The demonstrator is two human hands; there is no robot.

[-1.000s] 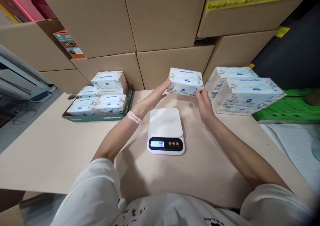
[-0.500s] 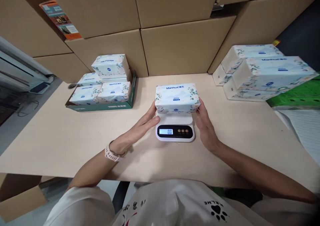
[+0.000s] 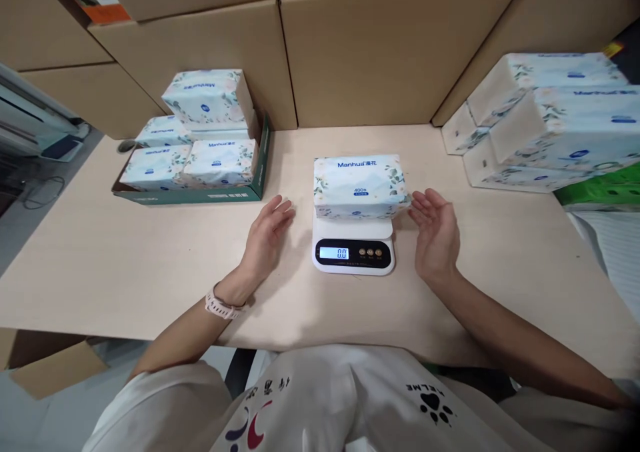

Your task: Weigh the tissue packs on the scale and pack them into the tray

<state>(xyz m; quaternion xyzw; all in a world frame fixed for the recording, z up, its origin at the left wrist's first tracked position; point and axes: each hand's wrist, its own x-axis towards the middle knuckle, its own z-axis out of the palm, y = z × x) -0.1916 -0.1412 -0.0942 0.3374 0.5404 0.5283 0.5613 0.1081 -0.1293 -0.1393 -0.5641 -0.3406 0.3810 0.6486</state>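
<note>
Tissue pack [image 3: 359, 184] rests on the white scale [image 3: 353, 245], its plate [image 3: 353, 228] apparently bearing the load unaided — left hand [image 3: 267, 235] relaxed, empty, apart; right hand [image 3: 436, 235] unclenched, grasping nothing — whether it brushes the pack, I cannot tell.

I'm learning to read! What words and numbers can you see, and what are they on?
"Manhua 漫花": the pack on the scale.
"400", next mark unclear: same pack.
"0.0": display.
"Manhua": packs in the green tray; stacked packs at right.
"ELME", first letter unclear: shirt.
Too small or blurred: button labels, tray print, shirt's other characters.
</note>
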